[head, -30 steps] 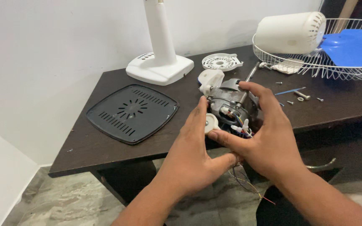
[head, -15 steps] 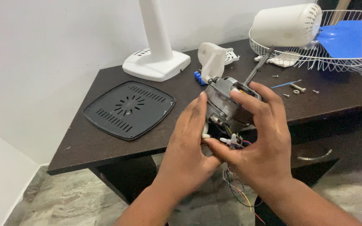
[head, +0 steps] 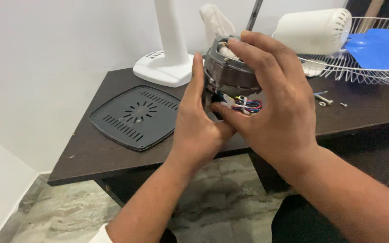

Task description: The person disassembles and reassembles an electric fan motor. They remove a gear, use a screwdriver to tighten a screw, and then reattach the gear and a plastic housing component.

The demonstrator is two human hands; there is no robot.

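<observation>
Dark desk (head: 113, 148) against white wall. Fan stand base (head: 165, 67) at desk's rear; wire guard (head: 361, 67) with blue blade (head: 374, 45) far right; grey vented plate (head: 133, 117) left. Both hands clasp fan motor (head: 230, 69) above desk edge: left hand (head: 199, 130) cupping underneath, right hand (head: 271, 103) wrapped over top, thumb on coloured wiring (head: 246, 104). Likely inspecting wiring; calls for steady grip.

There is a single view, from a camera worn on the person's head. It looks forward and down over the near edge of the dark table (head: 91, 153), facing the white wall behind that table. It sits close: both forearms enter from the bottom edge and fill much of the lower frame, with the tiled floor showing below the table's near edge. No second view shares the scene
</observation>
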